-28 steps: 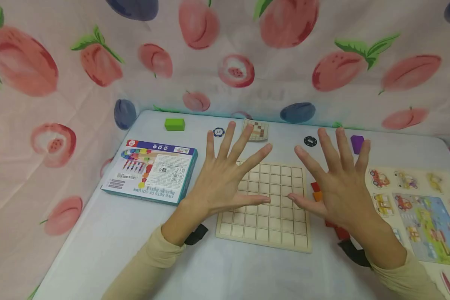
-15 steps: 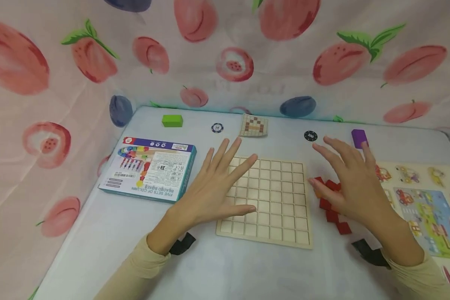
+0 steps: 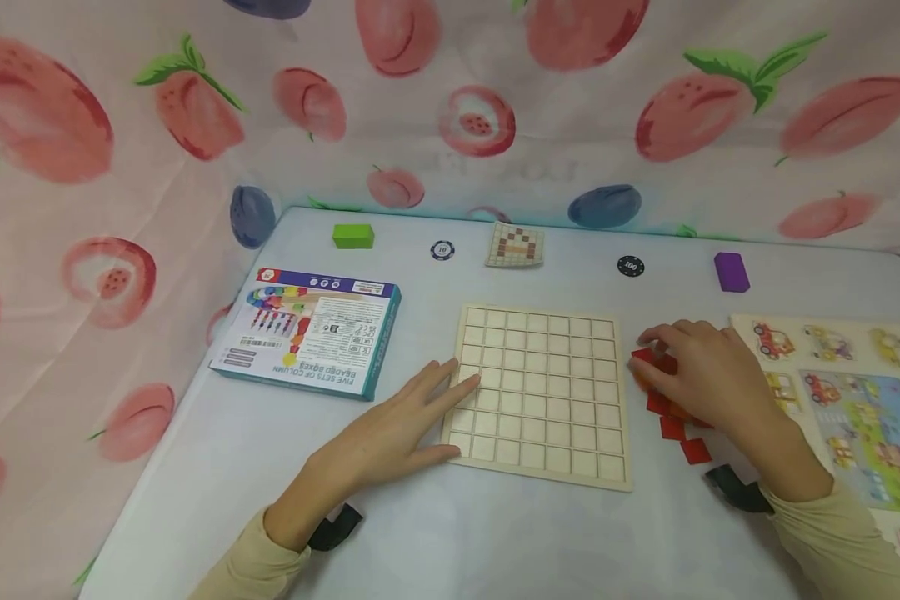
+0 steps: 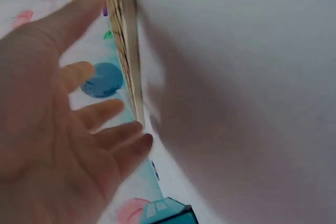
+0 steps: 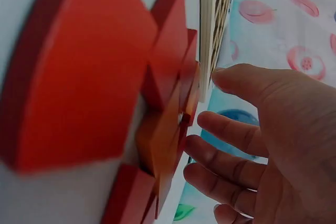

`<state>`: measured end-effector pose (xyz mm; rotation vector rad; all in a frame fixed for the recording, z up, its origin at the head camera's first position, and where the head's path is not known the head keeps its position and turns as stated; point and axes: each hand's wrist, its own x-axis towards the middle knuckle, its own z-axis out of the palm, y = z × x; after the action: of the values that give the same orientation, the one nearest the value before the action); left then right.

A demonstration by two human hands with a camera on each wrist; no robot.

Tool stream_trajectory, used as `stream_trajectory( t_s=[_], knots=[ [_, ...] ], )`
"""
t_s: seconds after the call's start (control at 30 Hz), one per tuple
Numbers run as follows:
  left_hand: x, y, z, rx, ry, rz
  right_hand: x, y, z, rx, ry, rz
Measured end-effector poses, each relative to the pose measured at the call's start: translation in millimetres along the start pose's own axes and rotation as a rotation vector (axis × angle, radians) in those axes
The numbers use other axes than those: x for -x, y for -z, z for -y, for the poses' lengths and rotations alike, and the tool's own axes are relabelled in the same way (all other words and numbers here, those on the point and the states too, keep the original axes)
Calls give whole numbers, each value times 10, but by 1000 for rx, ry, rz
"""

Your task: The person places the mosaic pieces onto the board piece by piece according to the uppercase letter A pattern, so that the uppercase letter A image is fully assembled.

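Observation:
A wooden grid board (image 3: 537,397) lies at the middle of the table, its square cells bare. My left hand (image 3: 386,437) is at the board's left edge with fingers spread; fingertips and thumb reach its rim and hold nothing. To the board's right is a loose pile of red square tiles (image 3: 672,428) with some orange tiles (image 5: 164,135) among them. Over this pile hovers my right hand (image 3: 720,385), partly hiding it. In the right wrist view its fingers are loosely bent, apart from the thumb, with no tile between them.
Behind the board stand a pattern card (image 3: 515,247), a chip marked 10 (image 3: 442,250), a chip marked 100 (image 3: 631,266), a green block (image 3: 353,237) and a purple block (image 3: 732,272). A flat boxed bead set (image 3: 307,333) is left; a picture puzzle (image 3: 862,417) is right.
Both hands were raised and spread over the board. The left has come down to the board's left edge; the right has moved right and down over the tile pile, its fingers bending.

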<state>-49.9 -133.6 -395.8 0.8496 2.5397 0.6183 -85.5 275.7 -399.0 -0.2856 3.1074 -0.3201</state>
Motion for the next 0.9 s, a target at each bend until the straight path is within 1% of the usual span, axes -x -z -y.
stream_trajectory(
  t_s=[0.13, 0.3, 0.43, 0.6, 0.73, 0.9],
  knots=[
    [10, -45, 35, -8, 35, 34, -3, -18, 7, -4, -8, 20],
    [16, -76, 69, -51, 53, 46, -16, -37, 33, -6, -5, 15],
    [16, -83, 84, -64, 47, 45, -26, -50, 43, -2, -6, -18],
    [18, -88, 98, -51, 53, 52, -80, -33, 69, -28, -18, -88],
    [22, -94, 106, -47, 70, 47, -190, -17, 163, -74, 54, -121],
    [20, -110, 113, -42, 98, 41, -404, -40, 394, -140, 151, -81]
  ],
)
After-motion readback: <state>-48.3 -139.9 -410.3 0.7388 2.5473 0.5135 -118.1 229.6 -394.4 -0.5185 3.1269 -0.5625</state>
